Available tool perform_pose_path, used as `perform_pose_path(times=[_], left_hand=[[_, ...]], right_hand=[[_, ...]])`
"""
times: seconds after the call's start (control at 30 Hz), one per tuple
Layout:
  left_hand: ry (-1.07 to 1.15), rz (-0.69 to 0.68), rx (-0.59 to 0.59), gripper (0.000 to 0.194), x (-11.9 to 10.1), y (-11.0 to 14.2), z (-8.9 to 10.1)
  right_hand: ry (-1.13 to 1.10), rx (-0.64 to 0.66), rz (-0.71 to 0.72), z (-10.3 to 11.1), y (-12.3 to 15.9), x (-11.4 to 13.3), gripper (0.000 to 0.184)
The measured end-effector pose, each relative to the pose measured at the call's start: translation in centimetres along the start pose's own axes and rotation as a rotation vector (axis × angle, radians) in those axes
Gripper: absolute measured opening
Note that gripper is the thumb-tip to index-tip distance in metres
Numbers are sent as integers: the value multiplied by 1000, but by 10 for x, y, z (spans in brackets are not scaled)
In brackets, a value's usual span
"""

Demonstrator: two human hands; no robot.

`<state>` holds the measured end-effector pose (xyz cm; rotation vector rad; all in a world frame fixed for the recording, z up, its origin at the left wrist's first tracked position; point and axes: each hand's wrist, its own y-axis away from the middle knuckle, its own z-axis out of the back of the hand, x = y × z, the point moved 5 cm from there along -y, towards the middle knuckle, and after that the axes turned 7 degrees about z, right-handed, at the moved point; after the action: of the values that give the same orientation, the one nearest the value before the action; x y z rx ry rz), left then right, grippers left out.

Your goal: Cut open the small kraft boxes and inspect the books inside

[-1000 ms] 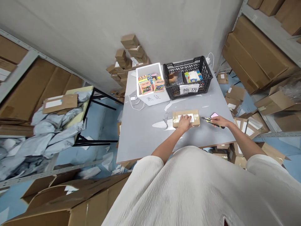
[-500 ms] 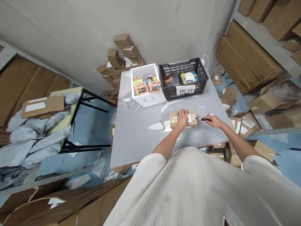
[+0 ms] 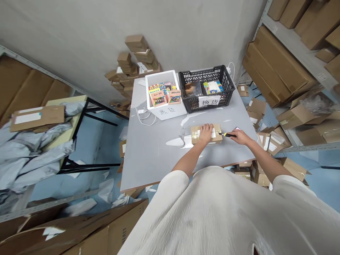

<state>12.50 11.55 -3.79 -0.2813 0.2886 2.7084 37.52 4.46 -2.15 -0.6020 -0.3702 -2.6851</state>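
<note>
"Starting at the fingers, how do they stand?"

"The right hand (image 3: 239, 136) has its fingers wrapped round a black-and-yellow cutter (image 3: 227, 134); the left hand (image 3: 206, 132) lies flat on a taped cardboard box (image 3: 217, 138), holding it down rather than gripping."

"And the step?"

"Slitting tape, by the look of it: the tip is at the box's right end. The next move probably calls for a shallow, steady stroke, with the left hand clear of the blade's line."

"Where does the box sit?"

"Lying on the grey table (image 3: 151, 156), nearer the person than the two containers."

"What do those hold?"

"Colourful booklets (image 3: 159, 97) in the white bin (image 3: 172, 111); in the black crate (image 3: 191, 105) just beside it, a dark-covered item (image 3: 193, 89) left and blue-and-yellow ones (image 3: 213, 87) right. A handwritten sign (image 3: 209, 101) fronts the crate."
</note>
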Motion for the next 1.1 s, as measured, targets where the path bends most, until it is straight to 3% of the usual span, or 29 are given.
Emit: perform_pose_path(times=[0.2,0.5,0.83,1.0,1.1], left_hand=[[-8,-25,0,72,1,7,-6],[11,-18,-5,77,5,8,-10],[37,-19,26,75,6,9,-10],[-3,-43,-3,73,7,10,-12],[5,-25,-19,67,7,9,-12]], right_hand=[[-1,4,-32,-6,4,2,48],[29,-127,-77,-24,-1,-3,52],[31,-194,-64,-15,4,-14,50],[38,-277,-187,3,11,-36,53],[51,-261,-168,9,12,-43,55]])
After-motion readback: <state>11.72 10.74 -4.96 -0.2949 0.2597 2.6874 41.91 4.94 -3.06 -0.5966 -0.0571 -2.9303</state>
